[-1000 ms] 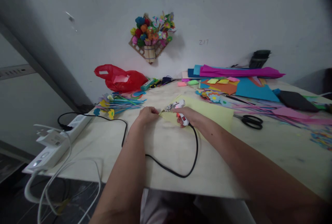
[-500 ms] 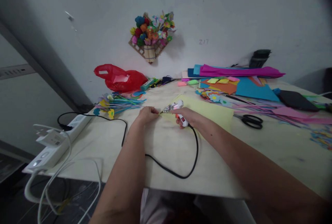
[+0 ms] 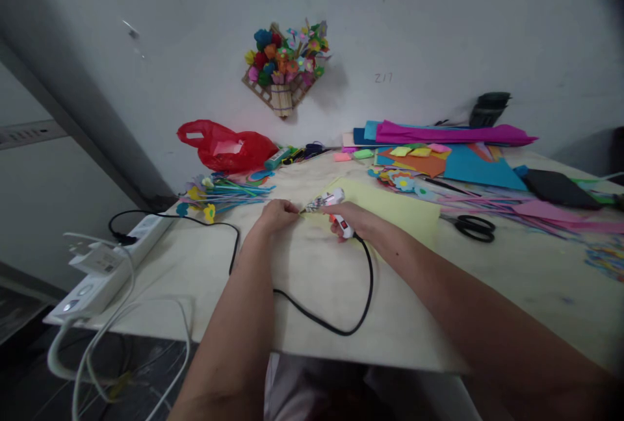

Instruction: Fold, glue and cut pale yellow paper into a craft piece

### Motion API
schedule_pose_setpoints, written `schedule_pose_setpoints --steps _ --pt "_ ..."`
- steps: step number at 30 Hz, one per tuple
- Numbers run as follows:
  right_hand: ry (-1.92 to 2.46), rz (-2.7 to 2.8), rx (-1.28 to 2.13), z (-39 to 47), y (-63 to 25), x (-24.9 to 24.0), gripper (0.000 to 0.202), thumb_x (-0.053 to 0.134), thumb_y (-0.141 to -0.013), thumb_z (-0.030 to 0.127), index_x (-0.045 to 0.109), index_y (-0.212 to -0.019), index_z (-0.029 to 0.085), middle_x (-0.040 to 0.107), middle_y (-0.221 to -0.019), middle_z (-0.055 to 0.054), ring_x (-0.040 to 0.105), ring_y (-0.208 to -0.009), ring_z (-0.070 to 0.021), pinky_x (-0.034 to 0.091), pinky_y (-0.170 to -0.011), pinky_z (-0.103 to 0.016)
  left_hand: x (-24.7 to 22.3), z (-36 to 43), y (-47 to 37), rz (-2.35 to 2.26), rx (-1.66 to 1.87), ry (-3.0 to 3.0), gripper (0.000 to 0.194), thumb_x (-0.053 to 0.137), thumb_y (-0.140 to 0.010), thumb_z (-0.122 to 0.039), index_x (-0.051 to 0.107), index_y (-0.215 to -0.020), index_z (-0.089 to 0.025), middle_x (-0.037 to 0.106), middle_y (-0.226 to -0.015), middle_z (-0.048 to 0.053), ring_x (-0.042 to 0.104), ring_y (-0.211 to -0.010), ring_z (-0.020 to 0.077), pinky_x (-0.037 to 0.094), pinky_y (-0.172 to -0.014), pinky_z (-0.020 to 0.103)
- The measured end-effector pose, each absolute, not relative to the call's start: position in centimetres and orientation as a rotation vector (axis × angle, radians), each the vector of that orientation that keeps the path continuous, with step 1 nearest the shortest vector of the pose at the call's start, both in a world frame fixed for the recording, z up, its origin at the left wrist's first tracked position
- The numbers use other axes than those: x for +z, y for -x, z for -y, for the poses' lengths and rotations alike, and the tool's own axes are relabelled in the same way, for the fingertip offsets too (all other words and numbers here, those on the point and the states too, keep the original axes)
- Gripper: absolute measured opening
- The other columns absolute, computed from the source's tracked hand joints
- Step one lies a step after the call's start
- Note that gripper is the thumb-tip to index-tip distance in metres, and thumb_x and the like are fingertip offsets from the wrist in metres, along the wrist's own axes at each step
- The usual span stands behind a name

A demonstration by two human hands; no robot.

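Observation:
My right hand (image 3: 347,218) is wrapped round a white hot glue gun (image 3: 336,197) with a red switch on its handle. The gun's nozzle points left and meets the fingertips of my left hand (image 3: 279,214). Those fingers are pinched together at the tip; whatever sits between them is too small to make out. A pale yellow paper sheet (image 3: 394,210) lies on the table beneath and to the right of the gun. From the handle a black cord (image 3: 369,278) loops down across the tabletop and under my left forearm.
Black-handled scissors (image 3: 475,227) lie right of the yellow sheet. Paper flowers on stems (image 3: 229,190) and a red plastic bag (image 3: 234,148) are at the left back. Coloured sheets (image 3: 480,164) fill the right back. A white power strip (image 3: 110,271) runs along the left edge.

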State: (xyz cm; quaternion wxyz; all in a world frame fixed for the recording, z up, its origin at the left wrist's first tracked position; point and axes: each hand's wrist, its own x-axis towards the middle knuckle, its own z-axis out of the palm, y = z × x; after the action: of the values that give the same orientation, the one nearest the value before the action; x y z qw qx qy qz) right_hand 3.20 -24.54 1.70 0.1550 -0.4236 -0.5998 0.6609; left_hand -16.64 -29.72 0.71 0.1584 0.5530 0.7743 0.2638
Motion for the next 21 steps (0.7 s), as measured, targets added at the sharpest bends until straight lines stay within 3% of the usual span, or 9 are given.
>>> schedule_pose_setpoints --steps 21 --pt "1.247 1.505 1.792 24.57 -3.51 2.33 0.025 0.054 -0.080 0.034 0.048 -0.067 0.013 0.051 -0.041 -0.001 0.044 -0.031 -0.0100 0.046 -0.034 -0.025 0.47 29.52 17.01 -2.201 0.709 -1.675 0.020 0.061 -0.061 -0.030 0.069 -0.075 -0.017 0.068 -0.071 0.003 0.059 -0.069 0.0163 0.042 -0.058 0.022"
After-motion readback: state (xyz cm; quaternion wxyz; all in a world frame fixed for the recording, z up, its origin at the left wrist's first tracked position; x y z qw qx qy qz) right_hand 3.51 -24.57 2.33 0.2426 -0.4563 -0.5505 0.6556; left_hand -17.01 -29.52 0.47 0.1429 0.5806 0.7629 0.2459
